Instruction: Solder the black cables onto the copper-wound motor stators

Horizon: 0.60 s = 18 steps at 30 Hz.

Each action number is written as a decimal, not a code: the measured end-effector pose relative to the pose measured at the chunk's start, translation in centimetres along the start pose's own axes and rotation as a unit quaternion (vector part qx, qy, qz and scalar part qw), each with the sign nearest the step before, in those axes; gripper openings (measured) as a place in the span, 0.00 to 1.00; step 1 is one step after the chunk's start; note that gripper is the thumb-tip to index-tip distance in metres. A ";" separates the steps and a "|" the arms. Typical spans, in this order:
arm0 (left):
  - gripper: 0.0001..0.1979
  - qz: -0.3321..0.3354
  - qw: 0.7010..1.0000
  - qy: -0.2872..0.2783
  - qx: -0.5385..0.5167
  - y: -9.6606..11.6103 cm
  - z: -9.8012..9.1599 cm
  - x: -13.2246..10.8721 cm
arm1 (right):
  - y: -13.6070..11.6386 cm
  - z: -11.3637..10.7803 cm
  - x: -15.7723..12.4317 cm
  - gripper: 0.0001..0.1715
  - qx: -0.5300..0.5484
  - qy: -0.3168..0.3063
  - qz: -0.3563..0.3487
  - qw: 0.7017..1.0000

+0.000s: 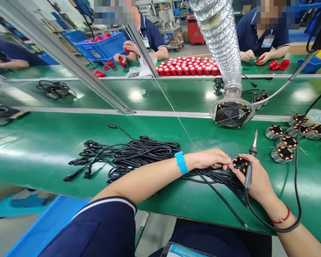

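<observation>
My right hand [258,180] is closed around a motor stator [240,164], a metal ring with copper windings and a thin wire sticking up. The same hand also holds a soldering iron [248,175], its tip pointing up and away from the stator. At the stator's left side is my left hand [215,159], fingers pinched together; what lies between the fingertips is hidden. Beneath both hands run black power cables [216,177], one with a stripped end near the table's front edge. A blue band circles my left wrist.
A large heap of black cables [149,150] lies to the left. Several more stators [283,154] stand on the right. A fume-extraction duct [231,112] hangs ahead, and a thin strand slants down before me. Across the green bench [56,142], co-workers handle red parts near red cups [188,67].
</observation>
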<state>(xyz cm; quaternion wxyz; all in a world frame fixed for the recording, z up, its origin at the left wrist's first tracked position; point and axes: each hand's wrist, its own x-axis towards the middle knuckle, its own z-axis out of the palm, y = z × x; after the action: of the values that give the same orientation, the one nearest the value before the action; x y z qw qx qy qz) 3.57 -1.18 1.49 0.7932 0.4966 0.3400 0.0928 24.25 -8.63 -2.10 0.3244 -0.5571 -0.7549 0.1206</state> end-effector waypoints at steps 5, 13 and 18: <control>0.21 0.042 0.995 0.089 0.026 -0.3 -0.5 -0.1 | 0.1 -0.2 0.0 0.28 0.003 -0.010 0.004 1.000; 0.17 0.133 0.978 0.033 0.156 0.7 -0.5 0.6 | -0.2 -0.4 0.3 0.26 0.030 -0.052 -0.072 0.996; 0.19 0.125 0.970 0.181 0.105 1.2 -0.3 0.6 | -0.5 -0.8 0.7 0.27 0.039 -0.069 -0.092 0.993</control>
<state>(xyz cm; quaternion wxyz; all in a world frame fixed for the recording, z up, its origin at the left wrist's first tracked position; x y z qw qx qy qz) 4.09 -0.04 2.16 0.6435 0.5909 0.4211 0.2438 24.25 -8.33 -1.01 0.3025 -0.4624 -0.8184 0.1578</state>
